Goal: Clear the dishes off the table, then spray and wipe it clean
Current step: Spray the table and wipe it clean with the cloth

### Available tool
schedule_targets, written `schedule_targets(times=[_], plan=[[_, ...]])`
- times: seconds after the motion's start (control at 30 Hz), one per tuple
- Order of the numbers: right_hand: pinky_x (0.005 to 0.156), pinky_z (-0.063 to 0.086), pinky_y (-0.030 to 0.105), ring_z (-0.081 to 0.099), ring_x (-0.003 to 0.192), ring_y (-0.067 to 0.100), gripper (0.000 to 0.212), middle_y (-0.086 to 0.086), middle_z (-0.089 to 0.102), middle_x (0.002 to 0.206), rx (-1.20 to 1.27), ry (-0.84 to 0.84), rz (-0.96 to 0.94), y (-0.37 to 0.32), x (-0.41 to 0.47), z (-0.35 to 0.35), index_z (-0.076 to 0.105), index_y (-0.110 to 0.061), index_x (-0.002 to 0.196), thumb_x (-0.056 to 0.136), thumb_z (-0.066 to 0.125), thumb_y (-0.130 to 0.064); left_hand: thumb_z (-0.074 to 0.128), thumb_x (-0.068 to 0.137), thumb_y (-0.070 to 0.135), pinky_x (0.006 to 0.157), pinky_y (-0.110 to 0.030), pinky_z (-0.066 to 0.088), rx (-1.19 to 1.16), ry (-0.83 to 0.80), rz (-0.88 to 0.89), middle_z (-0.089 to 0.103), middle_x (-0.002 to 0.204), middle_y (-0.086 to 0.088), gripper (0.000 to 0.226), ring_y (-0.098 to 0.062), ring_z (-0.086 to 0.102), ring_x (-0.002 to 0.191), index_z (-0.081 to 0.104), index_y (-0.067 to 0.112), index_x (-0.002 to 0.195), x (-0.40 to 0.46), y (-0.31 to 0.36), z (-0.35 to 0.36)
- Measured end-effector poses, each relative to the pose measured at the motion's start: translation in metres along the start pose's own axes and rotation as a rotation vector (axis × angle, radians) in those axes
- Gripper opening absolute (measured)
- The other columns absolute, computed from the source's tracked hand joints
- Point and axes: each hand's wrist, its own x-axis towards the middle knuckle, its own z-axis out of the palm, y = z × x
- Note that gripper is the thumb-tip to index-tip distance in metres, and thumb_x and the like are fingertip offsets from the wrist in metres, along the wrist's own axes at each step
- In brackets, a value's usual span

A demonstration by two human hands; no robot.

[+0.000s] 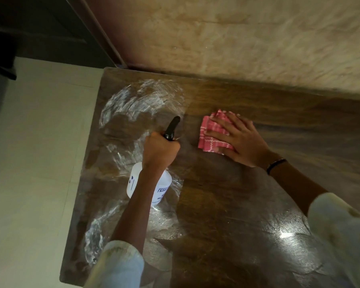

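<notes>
Head view: the spray bottle (150, 186) sits at centre-left of the frame, a white translucent plastic cylinder with dark printed lettering and a black trigger head whose nozzle points toward the upper middle. The left hand (160, 149) is curled tight around the bottle's neck just below that head, its forearm crossing in front of the bottle body and hiding much of it. Right of the nozzle, a little apart, lies the cloth (213, 133), pink with thin white checks, folded into a rough rectangle. The right hand (240, 138) lies flat on top of it with fingers spread and pressing down, covering the cloth's right half; a dark band circles the wrist (276, 165). Both forearms come from the lower edge in pale sleeves. Under everything is the worktop (227, 204), dark brown wood grain with a glossy, wet-looking sheen, rounded at its upper left corner. White foamy streaks (139, 100) curve in arcs across its left part, above and left of the bottle. A pale tiled floor (33, 163) fills the left side, and a mottled beige wall (247, 38) runs along the top.
</notes>
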Motion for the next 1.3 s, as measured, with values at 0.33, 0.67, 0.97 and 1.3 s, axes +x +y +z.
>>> schedule_targets(times=[0.33,0.67,0.97,1.3], plan=[[0.110,0.024,0.055,0.024,0.140,0.037,0.057,0.007,0.032,0.154,0.025,-0.014,0.067,0.002,0.009,-0.002,0.032,-0.038,0.145,0.095,0.020,-0.063,0.059,0.080,0.009,0.059,-0.032,0.049,0.046,0.044,0.014,0.051,0.058,-0.002,0.031,-0.026,0.057,0.060,0.043,0.024,0.058,0.008,0.000,-0.011],[0.110,0.020,0.056,0.023,0.141,0.040,0.062,0.006,0.026,0.157,0.103,0.055,0.352,-0.014,0.101,-0.013,0.032,-0.041,0.146,0.090,0.023,-0.066,0.058,0.077,0.008,0.051,-0.026,0.044,-0.014,0.088,-0.037,0.056,0.065,-0.006,0.007,-0.020,0.055,0.058,0.058,0.007,0.084,0.017,-0.010,-0.030],[0.110,0.016,0.057,0.025,0.141,0.038,0.056,0.007,0.031,0.155,0.029,0.040,-0.016,-0.089,0.137,0.001,0.043,-0.035,0.140,0.091,0.029,-0.058,0.060,0.078,0.009,0.050,-0.029,0.044,-0.103,0.112,-0.042,0.052,0.058,-0.003,0.021,-0.021,0.052,0.051,0.049,0.015,0.062,0.015,-0.024,-0.050],[0.112,0.015,0.058,0.017,0.143,0.039,0.064,0.006,0.019,0.159,0.089,0.038,0.286,-0.038,0.157,-0.012,0.026,-0.043,0.147,0.088,0.017,-0.068,0.059,0.083,0.009,0.034,-0.018,0.037,-0.073,0.149,-0.047,0.046,0.059,0.002,0.032,-0.012,0.046,0.048,0.037,0.021,0.062,0.018,-0.039,-0.068]])
